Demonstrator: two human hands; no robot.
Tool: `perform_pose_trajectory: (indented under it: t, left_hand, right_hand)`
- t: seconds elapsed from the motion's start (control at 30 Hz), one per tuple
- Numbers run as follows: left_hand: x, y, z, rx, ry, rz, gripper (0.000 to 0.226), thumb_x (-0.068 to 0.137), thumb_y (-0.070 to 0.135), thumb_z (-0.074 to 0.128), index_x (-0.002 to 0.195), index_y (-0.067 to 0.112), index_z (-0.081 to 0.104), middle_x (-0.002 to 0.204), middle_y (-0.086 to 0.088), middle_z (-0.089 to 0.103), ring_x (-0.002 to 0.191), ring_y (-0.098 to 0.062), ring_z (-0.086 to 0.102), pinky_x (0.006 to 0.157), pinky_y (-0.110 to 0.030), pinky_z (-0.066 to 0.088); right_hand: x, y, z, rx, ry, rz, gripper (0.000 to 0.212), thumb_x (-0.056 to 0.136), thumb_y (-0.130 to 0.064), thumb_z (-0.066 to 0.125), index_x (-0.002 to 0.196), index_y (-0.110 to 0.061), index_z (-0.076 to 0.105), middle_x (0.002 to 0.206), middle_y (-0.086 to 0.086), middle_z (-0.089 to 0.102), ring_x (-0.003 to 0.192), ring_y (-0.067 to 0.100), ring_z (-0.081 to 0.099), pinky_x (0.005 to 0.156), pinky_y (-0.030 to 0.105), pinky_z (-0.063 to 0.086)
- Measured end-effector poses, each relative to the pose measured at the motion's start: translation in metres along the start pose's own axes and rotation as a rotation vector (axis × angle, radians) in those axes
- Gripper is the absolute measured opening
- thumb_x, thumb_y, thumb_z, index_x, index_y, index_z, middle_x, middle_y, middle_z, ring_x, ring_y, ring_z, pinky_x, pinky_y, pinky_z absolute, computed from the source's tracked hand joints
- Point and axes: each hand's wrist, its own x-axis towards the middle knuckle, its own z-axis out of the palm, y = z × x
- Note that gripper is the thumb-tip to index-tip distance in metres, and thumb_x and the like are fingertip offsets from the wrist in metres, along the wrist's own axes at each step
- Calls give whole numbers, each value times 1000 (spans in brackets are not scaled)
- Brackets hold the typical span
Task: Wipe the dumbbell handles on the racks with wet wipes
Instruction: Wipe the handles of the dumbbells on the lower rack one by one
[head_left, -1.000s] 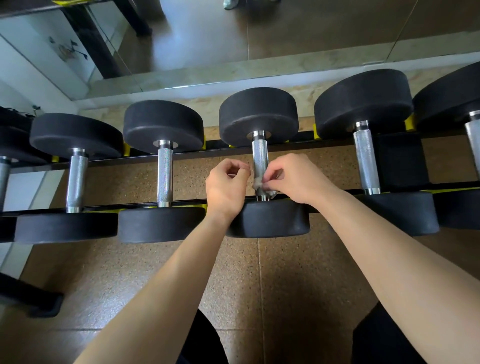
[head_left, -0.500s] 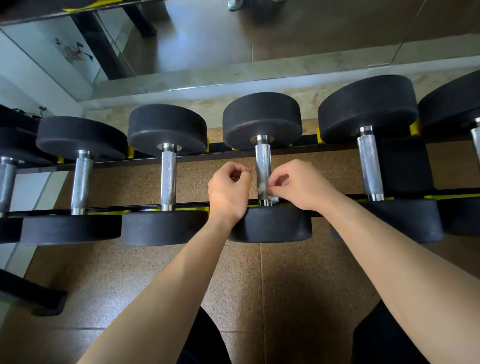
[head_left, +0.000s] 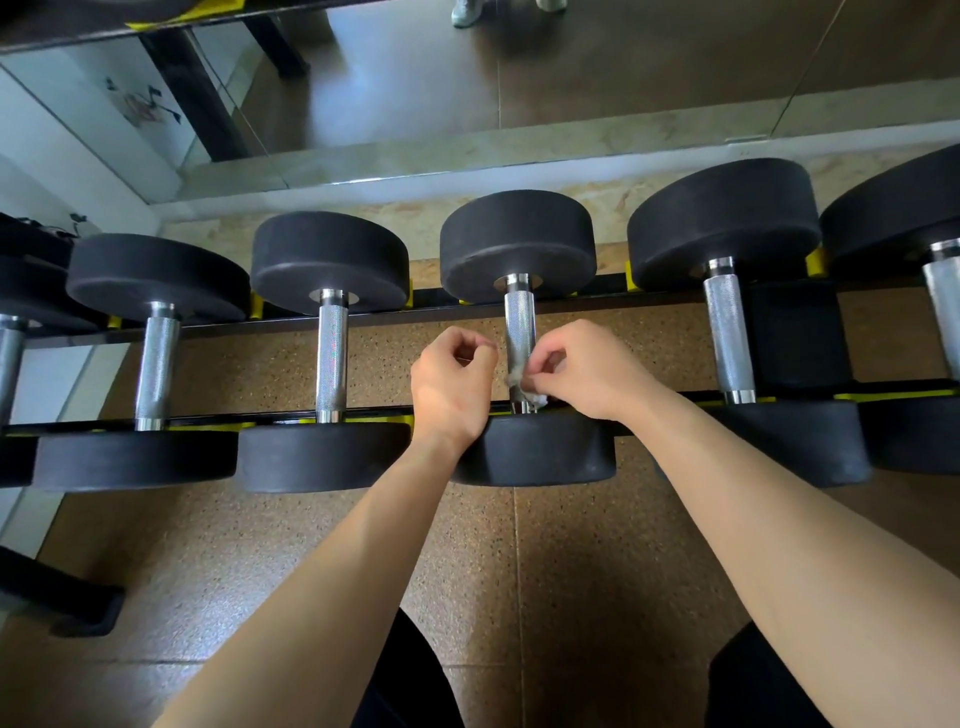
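Several black dumbbells with knurled chrome handles lie across a black rack (head_left: 649, 299) with yellow pads. The middle dumbbell's handle (head_left: 519, 322) runs between my two hands. My right hand (head_left: 587, 371) pinches a small crumpled white wet wipe (head_left: 522, 382) against the lower part of that handle. My left hand (head_left: 452, 387) is on the handle's left side with its fingers curled shut; whether it touches the wipe is hidden. The near black weight (head_left: 535, 449) sits just under both hands.
More dumbbell handles stand left (head_left: 331, 353) and right (head_left: 727, 332) of the middle one. A mirror (head_left: 467, 78) lines the wall behind the rack. Brown speckled floor tiles (head_left: 519, 571) lie below, and a black rack foot (head_left: 67, 597) juts out at the lower left.
The view has shifted slightly, so the rack sits lower in the frame. Both hands stay at the lower end of the middle handle, with the wipe bunched a little more under my right fingers.
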Motion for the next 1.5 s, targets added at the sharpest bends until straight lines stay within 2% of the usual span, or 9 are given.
perform_pose_trajectory:
  t: [0.2,0.57,0.73,0.87,1.0,1.13,1.27,1.4,1.5]
  left_hand:
    - [0,1,0,11,-5,-10,13,90,20,60,81,26,68,85,9,71,87,-16,68,90,-43,56]
    - [0,0,0,-6,3,-9,14,90,19,60,82,26,69,84,10,71,85,-14,67,89,-40,55]
    - [1,-1,-1,-20,-8,-21,11,90,19,60,86,24,70,87,9,71,86,-14,67,89,-39,56]
    - [1,-1,-1,-31,-15,-25,11,90,18,61,86,24,70,87,10,70,87,-13,67,90,-39,55]
    - [1,-1,-1,-39,-15,-24,11,89,19,61,85,24,70,86,9,71,86,-14,67,90,-41,55]
    - [1,-1,-1,-43,-14,-22,11,90,19,61,85,23,69,86,9,70,86,-13,66,88,-38,55]
    - [1,-2,-1,-39,-16,-7,11,91,19,60,85,23,69,84,8,70,85,-13,66,84,-32,54]
    - [0,-2,-1,-29,-13,-5,12,91,20,60,85,23,69,84,9,70,84,-11,65,78,-24,49]
    - [0,-2,-1,-23,-9,-6,12,91,20,59,84,23,69,83,9,70,84,-11,65,76,-22,47]
  right_hand:
    - [-4,6,-8,-45,-111,39,14,83,-24,79,73,-27,71,79,-10,67,75,7,62,64,25,43]
    - [-1,10,-7,-30,-102,61,16,85,-20,78,75,-28,68,82,-8,66,78,9,62,64,25,43]
    - [3,14,-2,16,-3,73,7,86,-20,77,85,-26,73,89,-8,68,86,9,63,76,31,51]
    - [-1,16,-5,-12,-142,93,11,87,-19,76,82,-28,71,88,-6,68,85,11,63,78,34,51]
    - [4,16,-4,39,1,95,7,87,-21,76,84,-26,73,86,-6,70,82,10,66,75,33,53]
    - [5,16,-7,-23,-162,111,12,85,-22,78,79,-29,72,82,-6,70,79,12,67,75,34,55]
    - [7,12,-7,41,1,73,7,84,-26,78,80,-28,74,83,-9,70,82,11,66,75,34,54]
    - [7,4,-10,-6,-119,48,7,81,-26,82,78,-26,75,80,-9,71,78,7,66,72,29,53]
    - [8,-1,-6,-4,38,39,5,82,-25,80,82,-27,76,80,-12,70,77,4,64,66,22,47]
